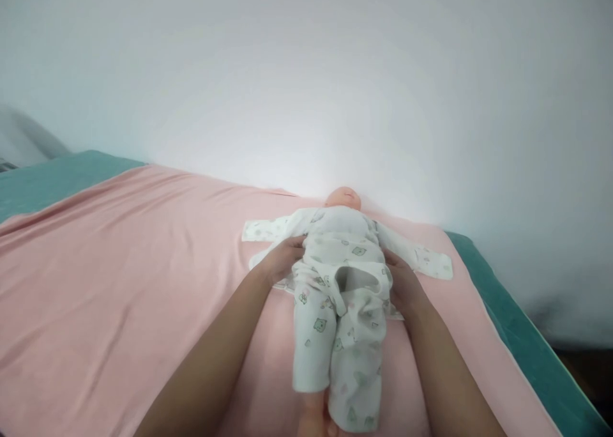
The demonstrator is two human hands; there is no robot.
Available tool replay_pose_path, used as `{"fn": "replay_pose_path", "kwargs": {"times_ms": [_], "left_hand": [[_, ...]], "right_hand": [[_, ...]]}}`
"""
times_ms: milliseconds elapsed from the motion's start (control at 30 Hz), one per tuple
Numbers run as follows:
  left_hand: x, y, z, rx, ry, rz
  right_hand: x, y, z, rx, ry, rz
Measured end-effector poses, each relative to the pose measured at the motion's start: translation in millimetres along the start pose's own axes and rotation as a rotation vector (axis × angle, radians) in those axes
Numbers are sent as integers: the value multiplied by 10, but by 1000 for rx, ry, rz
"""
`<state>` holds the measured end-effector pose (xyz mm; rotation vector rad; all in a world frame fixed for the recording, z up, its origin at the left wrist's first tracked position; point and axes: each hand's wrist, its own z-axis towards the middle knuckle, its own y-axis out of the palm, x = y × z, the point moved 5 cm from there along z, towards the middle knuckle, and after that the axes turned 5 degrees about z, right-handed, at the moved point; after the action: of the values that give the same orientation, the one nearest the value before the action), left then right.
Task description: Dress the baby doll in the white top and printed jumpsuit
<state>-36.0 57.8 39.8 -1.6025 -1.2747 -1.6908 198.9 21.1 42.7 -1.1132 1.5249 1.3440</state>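
Observation:
A baby doll lies on its back, head toward the wall, in a white long-sleeved top with its sleeves spread wide. White baby trousers with green animal prints cover its legs and reach up to the belly; an opening shows at the crotch. One bare foot sticks out of a trouser leg, while the other leg's cuff hangs past the second foot. My left hand is closed at the waist's left side, on the trousers' edge. At the right side, my right hand grips the trousers too, its fingertips partly hidden.
A pink blanket with loose folds lies beneath the doll. It covers a green mattress whose edges show at far left and right. A plain pale wall rises right behind the doll's head.

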Motion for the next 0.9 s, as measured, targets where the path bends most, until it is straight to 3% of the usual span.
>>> {"fn": "replay_pose_path", "kwargs": {"times_ms": [200,300,367,433,533,667,800,900], "left_hand": [[96,-167,-27,150,92,397],[194,-210,-31,343,175,607],[308,-173,-67,489,282,640],[426,-66,-116,543,411,620],[537,150,-158,410,538,639],[529,287,-156,226,506,796],[499,326,-133,113,422,905],[550,381,-105,44,387,993]], "right_hand": [[-10,-132,52,88,-4,-84],[-109,-169,60,189,-121,-225],[-243,-131,14,256,-245,-313],[-390,-13,-67,257,-350,-392],[-525,250,-166,100,-405,-497],[-492,425,-160,-111,-425,-651],[-391,386,-80,-161,-415,-797],[-441,432,-58,-186,-459,-872]]}}
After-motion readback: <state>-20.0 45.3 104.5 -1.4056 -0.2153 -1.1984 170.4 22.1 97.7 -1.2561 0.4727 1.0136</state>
